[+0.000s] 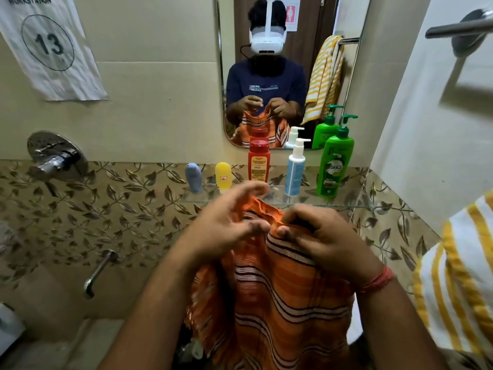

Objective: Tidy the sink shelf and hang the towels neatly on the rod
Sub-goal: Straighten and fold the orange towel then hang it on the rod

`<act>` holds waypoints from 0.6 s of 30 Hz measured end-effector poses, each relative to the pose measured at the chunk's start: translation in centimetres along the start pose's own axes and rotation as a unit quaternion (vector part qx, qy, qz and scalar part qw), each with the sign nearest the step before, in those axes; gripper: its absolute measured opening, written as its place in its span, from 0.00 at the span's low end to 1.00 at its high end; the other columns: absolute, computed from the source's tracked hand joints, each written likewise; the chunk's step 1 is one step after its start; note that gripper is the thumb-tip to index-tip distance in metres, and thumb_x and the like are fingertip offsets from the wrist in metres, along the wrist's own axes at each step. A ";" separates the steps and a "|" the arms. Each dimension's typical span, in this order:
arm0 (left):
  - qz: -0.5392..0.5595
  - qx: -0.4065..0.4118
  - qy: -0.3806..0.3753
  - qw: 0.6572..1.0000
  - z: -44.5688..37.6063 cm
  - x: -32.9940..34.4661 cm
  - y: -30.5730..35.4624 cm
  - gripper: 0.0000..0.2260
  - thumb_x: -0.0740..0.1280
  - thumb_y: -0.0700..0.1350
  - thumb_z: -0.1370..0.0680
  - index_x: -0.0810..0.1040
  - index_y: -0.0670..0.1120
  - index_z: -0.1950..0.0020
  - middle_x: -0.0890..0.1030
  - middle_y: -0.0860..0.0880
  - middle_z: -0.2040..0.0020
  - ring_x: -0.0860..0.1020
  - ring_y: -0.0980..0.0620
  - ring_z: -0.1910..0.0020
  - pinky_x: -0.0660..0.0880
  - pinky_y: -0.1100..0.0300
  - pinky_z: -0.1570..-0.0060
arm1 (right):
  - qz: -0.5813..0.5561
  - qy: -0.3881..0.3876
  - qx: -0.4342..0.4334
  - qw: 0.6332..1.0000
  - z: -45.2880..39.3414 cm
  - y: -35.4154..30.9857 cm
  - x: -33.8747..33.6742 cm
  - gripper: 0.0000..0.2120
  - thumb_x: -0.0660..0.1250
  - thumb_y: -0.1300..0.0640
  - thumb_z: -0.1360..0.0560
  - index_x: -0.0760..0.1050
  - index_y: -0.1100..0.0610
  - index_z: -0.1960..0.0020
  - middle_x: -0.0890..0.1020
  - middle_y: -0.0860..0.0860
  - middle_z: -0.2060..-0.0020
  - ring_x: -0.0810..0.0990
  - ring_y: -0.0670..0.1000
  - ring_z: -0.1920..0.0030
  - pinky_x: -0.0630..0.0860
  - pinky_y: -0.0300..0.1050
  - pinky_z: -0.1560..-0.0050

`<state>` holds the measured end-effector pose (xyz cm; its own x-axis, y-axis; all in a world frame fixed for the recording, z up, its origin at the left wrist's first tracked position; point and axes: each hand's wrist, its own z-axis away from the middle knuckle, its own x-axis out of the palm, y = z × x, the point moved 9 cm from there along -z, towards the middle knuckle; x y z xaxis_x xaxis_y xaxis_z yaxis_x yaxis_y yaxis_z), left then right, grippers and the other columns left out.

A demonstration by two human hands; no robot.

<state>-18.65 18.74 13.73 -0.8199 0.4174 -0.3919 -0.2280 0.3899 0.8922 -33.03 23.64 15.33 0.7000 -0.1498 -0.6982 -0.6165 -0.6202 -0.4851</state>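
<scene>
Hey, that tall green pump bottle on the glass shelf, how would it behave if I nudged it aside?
The green pump bottle looks tall against its base, so a push near the pump would probably tip it. It would likely slide easily on the smooth glass shelf. It stands near the white pump bottle, so it might knock that over.

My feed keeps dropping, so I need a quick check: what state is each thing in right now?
Orange towel: off the rod, bunched, top edge held up.
Right hand: pinches the towel's top edge.
Left hand: fingers spread, at the towel's edge; grip unclear.
Yellow towel: hanging at right.
Rod: bare where visible.
Five bottles on the shelf: upright, closed, in a row.
</scene>
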 end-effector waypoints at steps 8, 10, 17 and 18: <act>0.033 0.016 -0.100 0.994 -1.2 3.5 -1.2 0.14 0.75 0.51 0.25 0.75 0.56 0.43 0.81 0.54 0.48 0.81 0.53 0.47 0.82 0.51 0.47 | -0.040 -0.088 -0.015 0.995 -1.6 -0.3 0.3 0.02 0.69 0.57 0.22 0.78 0.55 0.53 0.80 0.45 0.59 0.79 0.45 0.58 0.77 0.43 0.57; 0.048 0.029 -0.098 0.994 -1.4 3.4 -1.1 0.13 0.74 0.53 0.26 0.75 0.52 0.47 0.79 0.53 0.54 0.80 0.53 0.54 0.81 0.55 0.56 | -0.071 -0.093 -0.002 0.993 -1.4 0.4 0.3 0.05 0.68 0.56 0.22 0.80 0.57 0.49 0.82 0.47 0.56 0.81 0.48 0.55 0.79 0.47 0.54; 0.089 0.031 -0.126 0.988 -1.5 4.0 -0.5 0.08 0.74 0.52 0.25 0.77 0.51 0.54 0.77 0.54 0.59 0.77 0.53 0.60 0.76 0.60 0.62 | -0.139 -0.104 0.022 0.985 -0.9 1.5 0.4 0.08 0.67 0.54 0.22 0.80 0.58 0.48 0.83 0.51 0.54 0.83 0.52 0.51 0.80 0.55 0.50; 0.081 0.027 -0.129 0.988 -1.5 4.0 -0.4 0.07 0.73 0.52 0.25 0.78 0.51 0.54 0.77 0.53 0.59 0.77 0.52 0.59 0.76 0.59 0.62 | -0.143 -0.105 0.025 0.984 -0.8 1.6 0.4 0.08 0.67 0.54 0.22 0.80 0.57 0.48 0.83 0.50 0.54 0.83 0.52 0.51 0.80 0.53 0.50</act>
<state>-22.60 19.01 12.13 -0.6811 0.6698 -0.2957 -0.0703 0.3421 0.9370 -33.43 21.94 14.69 0.7605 0.1908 -0.6207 -0.4263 -0.5743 -0.6989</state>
